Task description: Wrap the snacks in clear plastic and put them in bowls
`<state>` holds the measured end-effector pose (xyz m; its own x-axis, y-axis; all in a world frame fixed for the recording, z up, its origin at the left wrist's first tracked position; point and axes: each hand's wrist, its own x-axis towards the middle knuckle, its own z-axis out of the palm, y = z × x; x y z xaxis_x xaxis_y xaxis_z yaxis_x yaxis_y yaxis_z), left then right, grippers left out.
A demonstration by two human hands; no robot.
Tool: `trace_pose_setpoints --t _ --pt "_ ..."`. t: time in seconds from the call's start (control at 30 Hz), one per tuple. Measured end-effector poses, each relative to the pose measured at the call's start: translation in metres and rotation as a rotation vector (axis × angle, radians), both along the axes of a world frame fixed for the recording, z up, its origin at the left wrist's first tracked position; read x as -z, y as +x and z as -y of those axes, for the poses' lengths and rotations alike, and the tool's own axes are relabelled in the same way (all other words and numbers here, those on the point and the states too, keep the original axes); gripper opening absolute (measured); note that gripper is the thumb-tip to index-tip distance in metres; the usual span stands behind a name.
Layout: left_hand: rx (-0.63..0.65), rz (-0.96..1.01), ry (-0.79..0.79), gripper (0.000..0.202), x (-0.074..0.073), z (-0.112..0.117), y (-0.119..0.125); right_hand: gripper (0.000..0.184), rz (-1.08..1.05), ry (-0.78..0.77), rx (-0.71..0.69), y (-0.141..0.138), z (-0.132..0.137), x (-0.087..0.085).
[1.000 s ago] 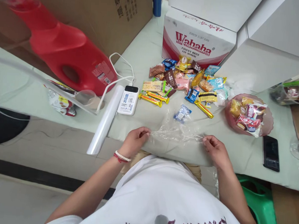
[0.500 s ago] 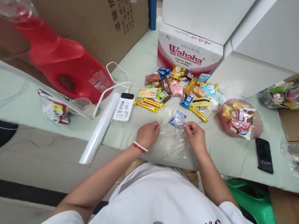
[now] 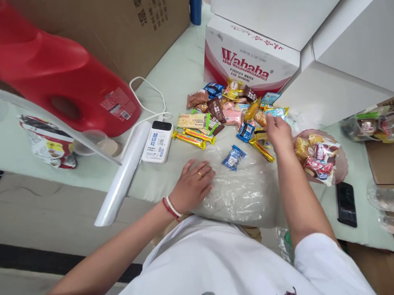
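A clear plastic sheet [image 3: 244, 192] lies spread flat on the pale green table [image 3: 174, 76] in front of me. My left hand [image 3: 193, 184] rests palm down on the sheet's left edge, fingers stretched out. A small blue-wrapped snack [image 3: 233, 157] sits at the sheet's far edge. My right hand [image 3: 277, 133] reaches over the pile of wrapped snacks [image 3: 228, 109], its fingers curled down among the wrappers near a yellow bar [image 3: 262, 150]; what the fingers touch is hidden.
A pink dish of snacks [image 3: 343, 162] and a black phone [image 3: 346, 203] lie at right. A white power bank [image 3: 157, 141], a plastic roll [image 3: 121, 178], a red jug [image 3: 60, 76] and a Wahaha box [image 3: 248, 57] stand left and behind.
Both hands let go of the plastic sheet, which now lies flat. The left hand moved onto its edge, and the right hand moved away to the snack pile.
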<state>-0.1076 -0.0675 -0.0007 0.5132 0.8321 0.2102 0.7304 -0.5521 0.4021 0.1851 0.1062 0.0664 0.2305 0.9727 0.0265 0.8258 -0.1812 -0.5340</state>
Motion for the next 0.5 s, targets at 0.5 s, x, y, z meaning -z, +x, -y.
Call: trace_pose_setpoints --t 0.5 --pt "-0.007 -0.127 -0.182 0.094 0.013 0.033 -0.027 0.048 0.041 0.167 -0.731 -0.025 0.105 -0.042"
